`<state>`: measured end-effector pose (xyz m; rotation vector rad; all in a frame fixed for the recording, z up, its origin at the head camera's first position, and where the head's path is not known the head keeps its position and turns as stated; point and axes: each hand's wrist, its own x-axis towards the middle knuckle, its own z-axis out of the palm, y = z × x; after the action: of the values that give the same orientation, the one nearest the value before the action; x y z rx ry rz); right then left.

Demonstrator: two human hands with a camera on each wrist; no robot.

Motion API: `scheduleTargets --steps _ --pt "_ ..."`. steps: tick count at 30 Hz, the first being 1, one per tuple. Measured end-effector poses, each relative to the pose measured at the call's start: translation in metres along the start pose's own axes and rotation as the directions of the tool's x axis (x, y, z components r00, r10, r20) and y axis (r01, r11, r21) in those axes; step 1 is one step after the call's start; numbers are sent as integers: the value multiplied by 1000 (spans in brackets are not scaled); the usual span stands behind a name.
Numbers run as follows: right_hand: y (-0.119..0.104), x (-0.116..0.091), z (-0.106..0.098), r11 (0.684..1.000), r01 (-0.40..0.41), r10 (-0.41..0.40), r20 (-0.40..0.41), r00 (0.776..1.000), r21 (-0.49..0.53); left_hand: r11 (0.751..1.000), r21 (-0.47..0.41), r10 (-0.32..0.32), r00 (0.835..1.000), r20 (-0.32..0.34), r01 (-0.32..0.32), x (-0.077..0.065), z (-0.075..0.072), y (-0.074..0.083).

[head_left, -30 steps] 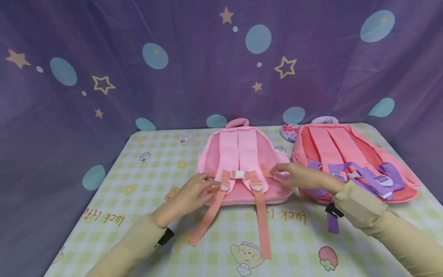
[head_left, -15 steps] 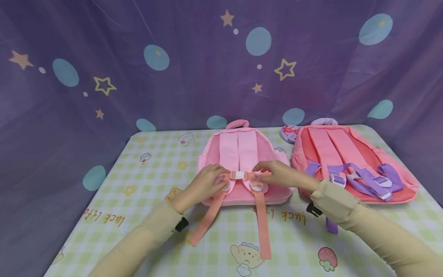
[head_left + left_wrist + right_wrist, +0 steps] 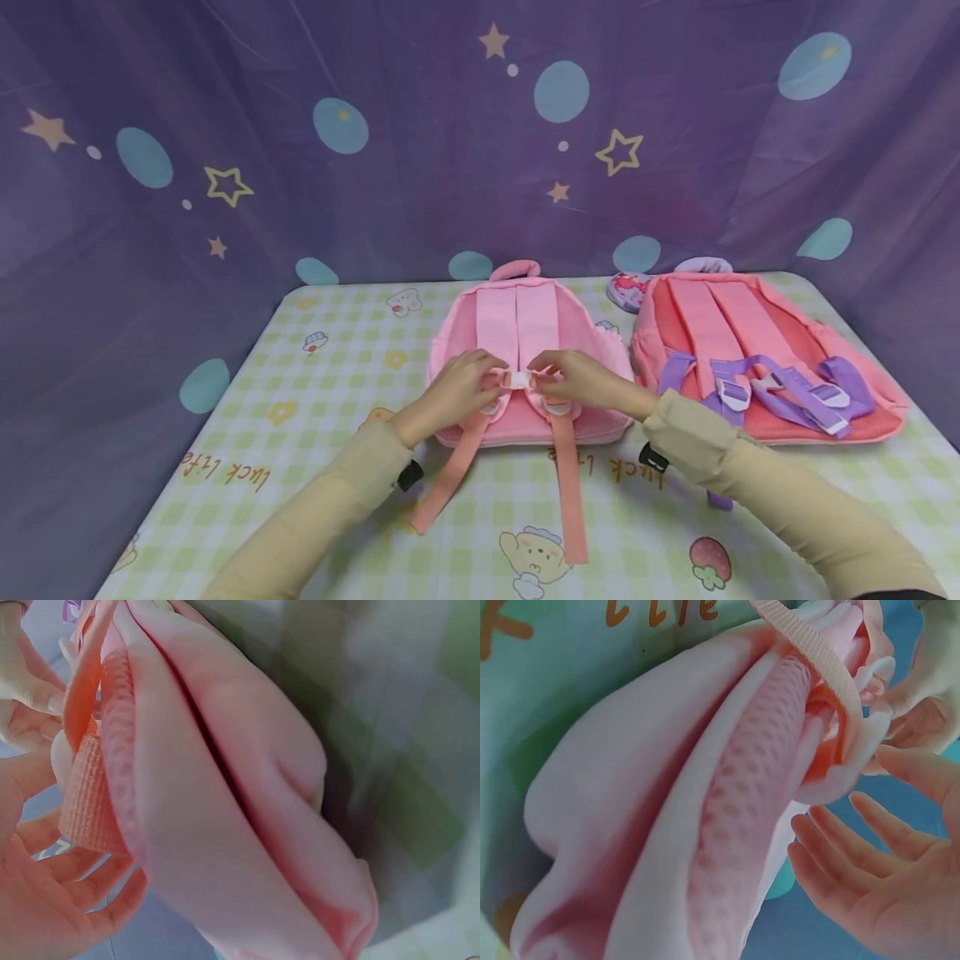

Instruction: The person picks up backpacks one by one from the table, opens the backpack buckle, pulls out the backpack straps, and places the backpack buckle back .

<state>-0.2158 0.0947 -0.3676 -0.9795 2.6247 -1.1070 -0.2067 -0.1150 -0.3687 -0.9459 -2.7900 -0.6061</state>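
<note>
A pale pink backpack (image 3: 592,333) lies with its shoulder straps facing up. Across those straps runs a short orange band joined by a white buckle (image 3: 519,380). My left hand (image 3: 461,387) pinches the buckle's left end with thumb and fingers. From the other side, my right hand (image 3: 581,381) pinches its right end, fingertips close to the left hand's. In the left wrist view an orange strap (image 3: 84,682) hides part of the buckle area. The right wrist view shows the lower right-hand fingers (image 3: 840,855) spread beside the backpack's edge. Two orange strap tails (image 3: 572,500) hang toward me.
To the right lies a coral backpack (image 3: 678,317) with purple straps (image 3: 795,392). A small printed round pouch (image 3: 628,290) sits by its upper left. A green checked cloth (image 3: 337,400) covers the table, and a purple curtain (image 3: 420,167) stands behind it.
Both hands have moved inward to the white buckle, the right one leftward from the backpack's right side, the left one slightly rightward. The backpacks have stayed in place.
</note>
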Motion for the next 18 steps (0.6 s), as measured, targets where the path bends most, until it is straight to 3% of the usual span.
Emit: scheduleTargets --steps 18 --pt "2 16 11 998 -13 12 -13 1000 -54 997 26 -81 992 92 79 14 6 -5"
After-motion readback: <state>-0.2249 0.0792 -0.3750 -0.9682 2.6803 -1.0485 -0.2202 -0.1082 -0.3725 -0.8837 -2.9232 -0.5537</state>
